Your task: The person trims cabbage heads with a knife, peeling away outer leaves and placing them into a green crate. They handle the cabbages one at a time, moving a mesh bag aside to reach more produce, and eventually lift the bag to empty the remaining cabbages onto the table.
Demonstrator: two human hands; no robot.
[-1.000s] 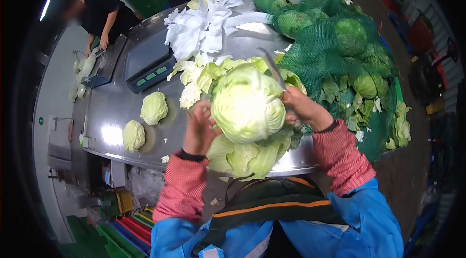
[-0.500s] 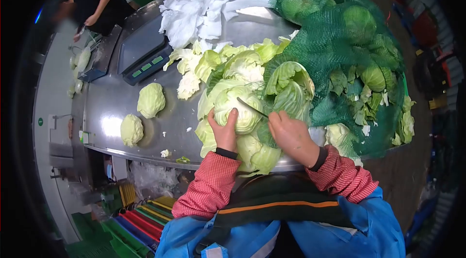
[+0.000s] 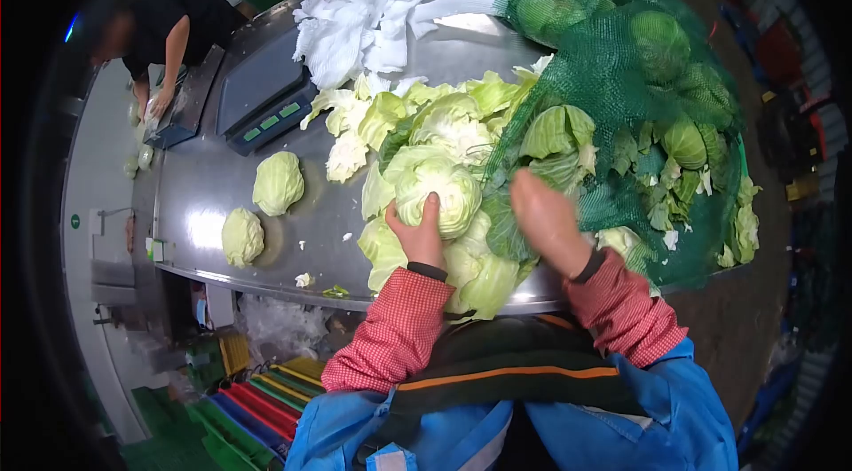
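Note:
A pale green cabbage (image 3: 441, 189) rests on loose outer leaves (image 3: 479, 271) at the middle of the metal table. My left hand (image 3: 420, 233) grips its near left side, thumb on top. My right hand (image 3: 543, 215) is blurred, raised just right of the cabbage and apart from it; its fingers look curled, and no knife can be made out there. Beyond my right hand lies a dark green curled leaf (image 3: 557, 143), against the green net (image 3: 586, 72). Two trimmed cabbages, one upper (image 3: 278, 183) and one lower (image 3: 242, 237), sit to the left.
A scale (image 3: 266, 94) stands at the back left, beside crumpled white netting (image 3: 342, 32). The green net sack with cabbages fills the right side. A co-worker (image 3: 177, 27) leans over a metal tray (image 3: 188, 107) at the far left. Colored crates (image 3: 257, 409) are below the table.
My right hand has moved slightly right and up from the cabbage, and the knife no longer shows. The dark leaves have shifted right. The co-worker now reaches into the tray area with both arms.

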